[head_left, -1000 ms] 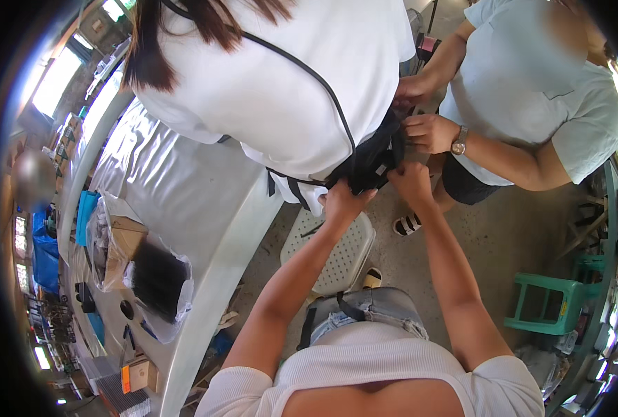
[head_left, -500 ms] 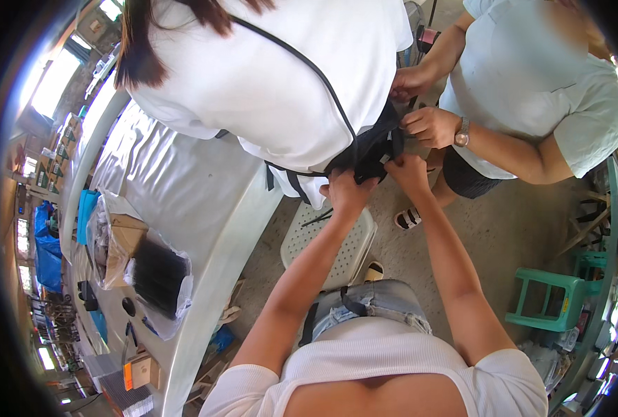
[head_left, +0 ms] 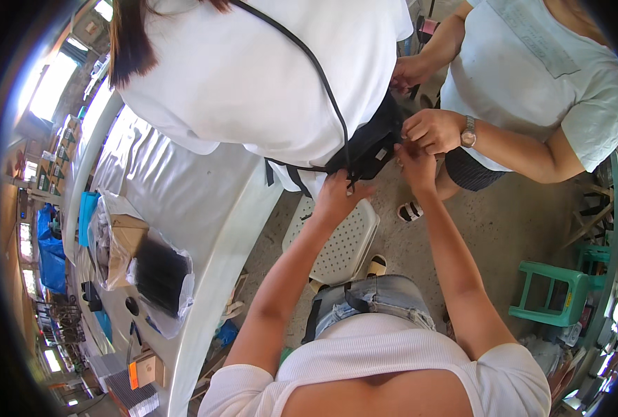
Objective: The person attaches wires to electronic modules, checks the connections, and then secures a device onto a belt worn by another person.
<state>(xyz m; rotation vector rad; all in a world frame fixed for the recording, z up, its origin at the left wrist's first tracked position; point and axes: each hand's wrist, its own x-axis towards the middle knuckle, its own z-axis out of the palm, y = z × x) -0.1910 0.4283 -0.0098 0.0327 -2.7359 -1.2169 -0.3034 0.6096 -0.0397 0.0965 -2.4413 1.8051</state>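
A black waist bag [head_left: 378, 144] sits at the side of a person in a white shirt, partly behind hands. A thin black cord [head_left: 338, 115] runs from that person's shoulder down to the bag's lower left corner. My left hand [head_left: 334, 201] is there, fingers curled on the cord's lower end, thumb sticking out to the right. My right hand [head_left: 418, 168] is raised at the bag's right side, fingertips pinched together; what they hold is too small to tell. Just above it, a co-worker's hand [head_left: 430, 130] almost touches my fingers. Their other hand [head_left: 410, 71] is at the bag's far end.
Below my hands stands a pale perforated stool [head_left: 336, 243]. The covered table [head_left: 204, 229] on the left carries a cardboard box [head_left: 126, 240], a plastic-wrapped black bundle [head_left: 161, 278] and small tools. A green stool [head_left: 551, 295] stands on the right.
My left hand has slid off the bag, down and left, its thumb now apart. My right hand has turned upward toward the co-worker's hand. More of the bag's front shows.
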